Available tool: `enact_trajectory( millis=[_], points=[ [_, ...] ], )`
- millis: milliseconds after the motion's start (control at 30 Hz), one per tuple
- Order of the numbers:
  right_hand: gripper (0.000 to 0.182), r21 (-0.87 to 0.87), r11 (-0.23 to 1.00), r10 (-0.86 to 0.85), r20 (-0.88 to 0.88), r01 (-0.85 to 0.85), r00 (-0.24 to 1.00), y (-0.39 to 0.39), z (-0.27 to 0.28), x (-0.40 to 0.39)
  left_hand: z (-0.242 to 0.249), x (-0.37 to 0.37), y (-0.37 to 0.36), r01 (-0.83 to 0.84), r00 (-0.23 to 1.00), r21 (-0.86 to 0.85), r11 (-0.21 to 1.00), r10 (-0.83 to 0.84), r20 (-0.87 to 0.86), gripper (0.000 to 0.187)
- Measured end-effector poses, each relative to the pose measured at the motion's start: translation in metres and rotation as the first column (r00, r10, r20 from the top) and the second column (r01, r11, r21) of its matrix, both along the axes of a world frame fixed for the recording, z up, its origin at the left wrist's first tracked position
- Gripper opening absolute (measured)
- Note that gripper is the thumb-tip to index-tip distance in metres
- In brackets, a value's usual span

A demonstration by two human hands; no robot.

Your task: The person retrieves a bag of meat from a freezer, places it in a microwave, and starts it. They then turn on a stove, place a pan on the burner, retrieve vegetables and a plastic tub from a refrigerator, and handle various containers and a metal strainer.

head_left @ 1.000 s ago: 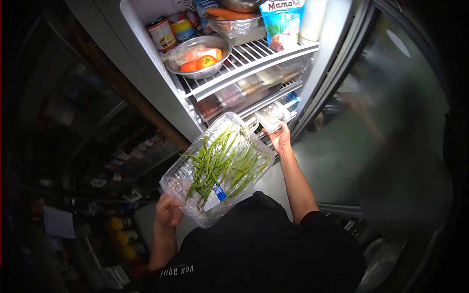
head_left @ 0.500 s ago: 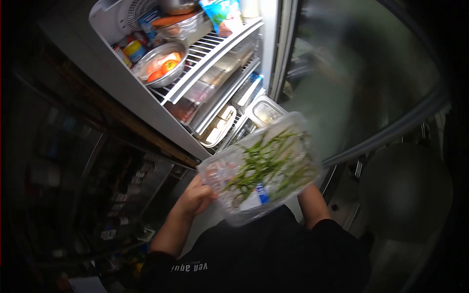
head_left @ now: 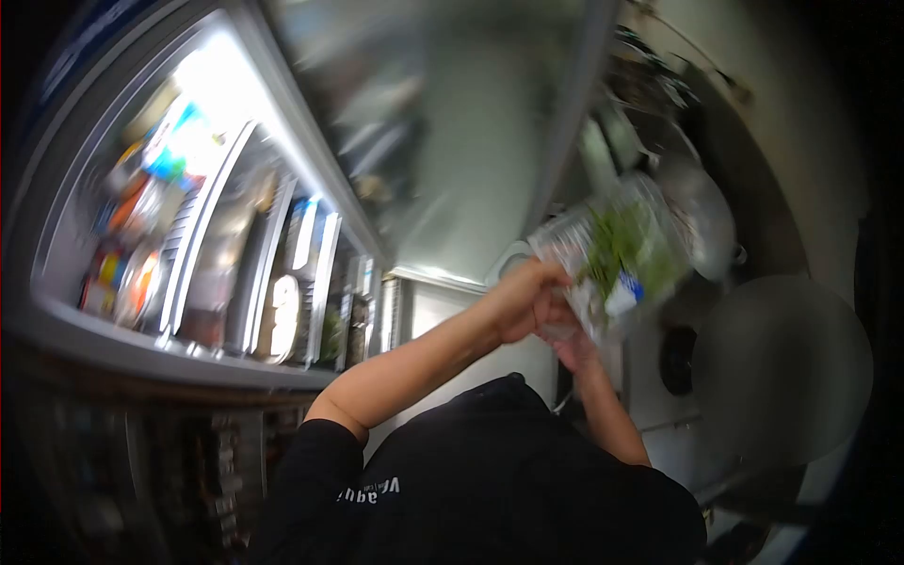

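Observation:
A clear plastic container (head_left: 565, 247) with long green vegetables (head_left: 617, 240) and a blue-and-white label (head_left: 626, 292) is held out to the right of centre, tilted and a little blurred. My left hand (head_left: 532, 299) grips its near left edge, fingers closed on the rim. Below it, my right hand (head_left: 573, 348) supports the container's lower edge, its fingers partly hidden behind the plastic. A smaller lidded container (head_left: 508, 259) shows in part just behind my left hand.
On the left stands a lit fridge with wire shelves (head_left: 212, 217) holding packets and a bowl. Its glass door (head_left: 461, 141) is open across the top centre. At the right are metal pans (head_left: 697, 212) and a round grey shape (head_left: 782, 367).
The view has turned to the right, away from the fridge shelves. Both hands have carried the container rightward, and my left arm now reaches across my front.

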State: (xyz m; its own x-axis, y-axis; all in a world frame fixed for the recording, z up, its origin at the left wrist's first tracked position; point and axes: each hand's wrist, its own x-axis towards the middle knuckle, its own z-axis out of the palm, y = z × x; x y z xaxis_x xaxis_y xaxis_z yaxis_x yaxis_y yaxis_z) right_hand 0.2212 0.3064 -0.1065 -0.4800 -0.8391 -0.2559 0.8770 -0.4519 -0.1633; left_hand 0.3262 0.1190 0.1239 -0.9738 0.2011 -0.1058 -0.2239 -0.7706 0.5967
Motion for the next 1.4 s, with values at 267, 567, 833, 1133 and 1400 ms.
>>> enact_trajectory(
  millis=[267,567,833,1133,1400],
  points=[
    [0.06,0.379,0.849,-0.206,-0.403,0.368,0.892,0.104,0.031,-0.034,0.011,-0.271,0.031,-0.241,0.954,0.101,0.965,0.255,-0.16,0.048],
    [0.067,0.311,0.908,-0.15,-0.382,0.28,0.912,0.144,0.016,-0.108,0.003,-0.372,-0.035,-0.881,0.47,0.078,0.466,0.882,0.03,0.044],
    [0.07,0.333,0.928,-0.011,-0.422,0.166,0.907,0.107,0.019,-0.177,0.005,-0.342,-0.026,-0.99,0.137,0.016,0.137,0.99,0.028,0.02],
    [0.068,0.277,0.958,0.039,-0.391,0.077,0.92,0.062,0.018,-0.215,-0.006,-0.193,0.01,-0.927,0.375,-0.091,0.364,0.909,-0.182,0.028],
    [0.068,0.244,0.965,0.186,-0.369,-0.098,0.911,-0.029,0.05,-0.234,-0.011,-0.078,-0.01,-0.978,0.122,-0.182,0.103,0.987,-0.101,0.048]
  ],
)
